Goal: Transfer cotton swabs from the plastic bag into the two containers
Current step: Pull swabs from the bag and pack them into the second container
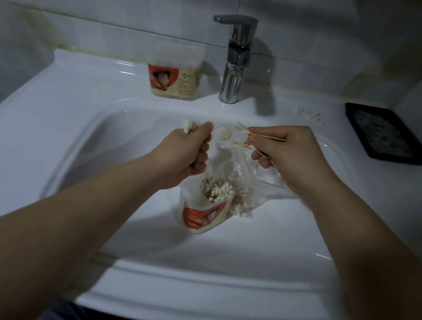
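Hands, two of them, hang over the basin of a white sink [45,109]. The left hand [191,153] is curled round a bunch of swabs [190,125], whose cotton tips stick out past the thumb. The right hand [291,156] pinches a few swabs [240,144] between thumb and fingers; how many cannot be told. Below the hands, in the basin, an open container [202,214], partly filled with upright swabs, stands touching a clear bag [247,194] that holds more swabs. A second container [174,78] stands on the back ledge, just left of the one tap [236,60]. One round plug [224,134] shows between the hands. One dark tray [387,133] lies on the ledge at the right, with some loose swabs [309,115] near it.
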`<state>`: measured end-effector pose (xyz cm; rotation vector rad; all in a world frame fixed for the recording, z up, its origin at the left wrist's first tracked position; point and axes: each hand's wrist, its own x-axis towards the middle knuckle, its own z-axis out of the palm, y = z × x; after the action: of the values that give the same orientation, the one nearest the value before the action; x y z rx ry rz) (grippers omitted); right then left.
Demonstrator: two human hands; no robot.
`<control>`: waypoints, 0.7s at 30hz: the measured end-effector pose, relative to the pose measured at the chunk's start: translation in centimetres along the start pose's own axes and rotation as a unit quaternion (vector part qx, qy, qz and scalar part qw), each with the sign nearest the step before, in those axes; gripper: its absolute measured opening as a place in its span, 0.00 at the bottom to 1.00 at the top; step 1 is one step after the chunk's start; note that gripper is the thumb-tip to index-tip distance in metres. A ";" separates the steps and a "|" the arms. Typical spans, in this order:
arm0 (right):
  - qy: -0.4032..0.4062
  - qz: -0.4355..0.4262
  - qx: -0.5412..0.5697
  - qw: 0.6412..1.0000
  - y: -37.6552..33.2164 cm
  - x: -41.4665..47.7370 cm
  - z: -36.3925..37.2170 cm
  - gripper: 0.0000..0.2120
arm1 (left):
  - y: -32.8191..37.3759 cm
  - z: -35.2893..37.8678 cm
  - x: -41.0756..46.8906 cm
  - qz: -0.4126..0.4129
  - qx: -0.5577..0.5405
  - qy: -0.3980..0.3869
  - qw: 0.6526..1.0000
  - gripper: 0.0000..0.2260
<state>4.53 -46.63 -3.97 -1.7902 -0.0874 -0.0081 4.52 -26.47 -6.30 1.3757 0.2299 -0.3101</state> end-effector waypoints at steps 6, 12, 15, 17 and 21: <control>-0.040 -0.005 -0.055 0.998 0.4 0.0 0.5 0.09 | 0.0 0.3 -1.1 0.026 0.039 -0.121 0.992 0.08; -0.029 -0.003 -0.042 0.999 0.4 0.2 0.4 0.09 | -0.4 0.4 -0.7 0.025 0.004 -0.110 0.994 0.09; -0.019 0.002 -0.031 0.999 0.3 0.3 0.1 0.09 | -0.2 0.3 -0.7 0.021 -0.001 -0.105 0.994 0.18; -0.009 0.008 -0.031 0.999 0.3 0.3 -0.2 0.09 | -0.2 0.1 -0.8 0.020 0.007 -0.103 0.994 0.21; -0.006 0.008 -0.051 0.999 0.6 0.4 -0.3 0.10 | -0.2 0.0 -1.0 0.021 0.044 -0.123 0.991 0.22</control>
<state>4.95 -47.05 -4.43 -1.8939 -0.0826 0.0108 3.56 -26.43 -6.13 1.4120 -0.0167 -0.4560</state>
